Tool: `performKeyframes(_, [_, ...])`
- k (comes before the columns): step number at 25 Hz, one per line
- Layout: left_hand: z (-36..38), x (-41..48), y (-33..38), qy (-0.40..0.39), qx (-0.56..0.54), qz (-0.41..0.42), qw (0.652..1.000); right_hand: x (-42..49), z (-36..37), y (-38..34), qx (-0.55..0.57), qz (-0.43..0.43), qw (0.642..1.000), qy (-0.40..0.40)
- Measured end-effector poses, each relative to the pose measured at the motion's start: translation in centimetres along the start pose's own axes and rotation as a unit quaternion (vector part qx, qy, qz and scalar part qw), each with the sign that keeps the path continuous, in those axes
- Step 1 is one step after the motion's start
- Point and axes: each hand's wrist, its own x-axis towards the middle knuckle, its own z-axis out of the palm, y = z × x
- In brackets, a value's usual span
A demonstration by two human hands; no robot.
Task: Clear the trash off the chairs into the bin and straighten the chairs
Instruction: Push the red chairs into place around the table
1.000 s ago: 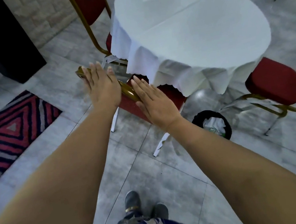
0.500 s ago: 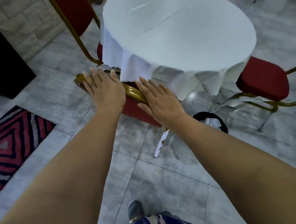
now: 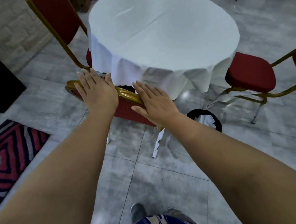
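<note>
Mostly hidden chair (image 3: pixel 123 106), flat open hands, left (image 3: pixel 96 92), right (image 3: pixel 153 101), covering its top rail

chair frame (image 3: pixel 129 94): glossy gold metal | tablecloth (image 3: pixel 160 33): matt white cloth | floor (image 3: pixel 153 178): smooth grey tile

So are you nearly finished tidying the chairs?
Getting there. White trash already sits in the bin, and the seat of the chair on the right shows no litter. Right now the left hand and right hand lie flat on the gold top rail of the near chair, tucked under the tablecloth. The other chairs may need straightening.
</note>
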Motion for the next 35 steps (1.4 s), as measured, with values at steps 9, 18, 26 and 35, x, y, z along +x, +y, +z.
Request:
performKeyframes(9, [4.2, -4.0, 9.4, 0.002, 0.133, 0.238, 0.962, -8.8, -1.1, 11.8, 0.117, 0.182, 0.974, 0.067])
performKeyframes(18, [15.7, -14.5, 30.6, -0.189, 0.073, 0.331, 0.921, -21.2, -1.1, 32.0, 0.139, 0.360, 0.919, 0.077])
performKeyframes(26, [23.6, -21.9, 48.4, -0.304, 0.039, 0.376, 0.874, -30.8, -3.4, 49.6, 0.158, 0.462, 0.865, 0.111])
performKeyframes(35, [34.3, -21.2, 69.9, -0.313, 0.012, 0.410, 0.857, -31.8, -4.8, 71.6, 0.172, 0.525, 0.820, 0.153])
